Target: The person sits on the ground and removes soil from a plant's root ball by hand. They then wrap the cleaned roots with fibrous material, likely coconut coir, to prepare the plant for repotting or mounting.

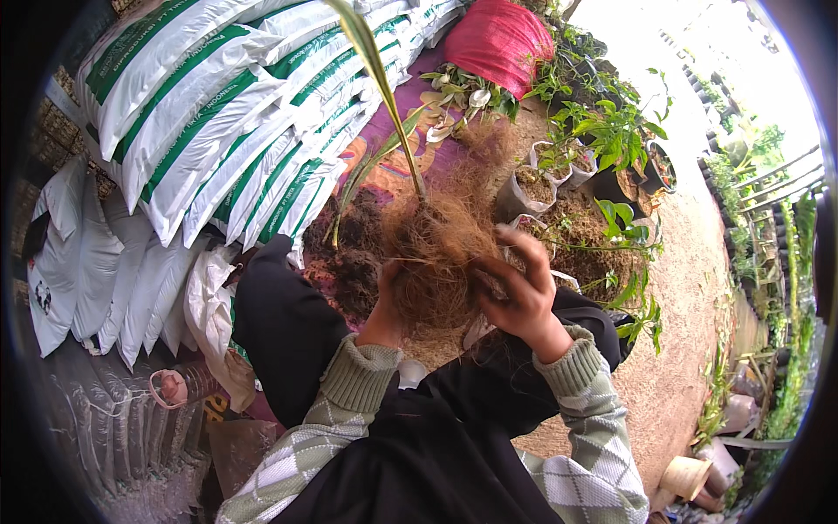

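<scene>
Brown coconut fibre [435, 262] is bundled around the base of a snake plant [393, 105], whose long leaf rises from the top. My left hand [386, 308] supports the bundle from its left side, its fingers partly hidden by the fibre. On the right side, my right hand [524, 288] grips the fibre with bent, spread fingers. Loose strands stick out beyond the bundle at the top. Dark soil [357, 275] lies just left of it, and a second, smaller snake plant [337, 223] stands in or against that soil.
White-and-green filled sacks [196, 124] are stacked at the left. A red sack [501, 46] sits at the far end of a purple mat [425, 98]. Potted seedlings [533, 187] line the right side. A plastic bottle [183, 386] lies by my left knee, near clear plastic packs [124, 445].
</scene>
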Tool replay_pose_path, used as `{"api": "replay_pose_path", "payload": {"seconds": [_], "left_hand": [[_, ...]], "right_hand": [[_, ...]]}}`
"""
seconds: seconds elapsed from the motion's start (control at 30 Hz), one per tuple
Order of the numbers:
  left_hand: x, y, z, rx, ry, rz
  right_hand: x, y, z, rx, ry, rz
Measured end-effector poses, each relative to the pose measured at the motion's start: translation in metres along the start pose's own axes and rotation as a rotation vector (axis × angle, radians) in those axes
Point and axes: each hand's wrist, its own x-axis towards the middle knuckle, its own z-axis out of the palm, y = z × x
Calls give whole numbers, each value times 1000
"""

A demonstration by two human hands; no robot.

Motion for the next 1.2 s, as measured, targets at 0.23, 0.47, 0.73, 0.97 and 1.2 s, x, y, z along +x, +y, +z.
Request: {"api": "replay_pose_path", "payload": {"seconds": [0.23,0.47,0.73,0.97,1.2], "left_hand": [[7,-4,-32,-103,-73,-45],[8,-1,-23,44,30,-17],[16,2,-31,143,-7,-5],[2,0,-27,222,107,27],[4,-3,-15,34,-27,4]], "right_hand": [[3,-14,9,41,-274,-6],[-8,6,8,494,-14,138],[1,3,13,492,-127,420],[7,5,15,884,76,858],[2,8,14,-65,-5,264]]}}
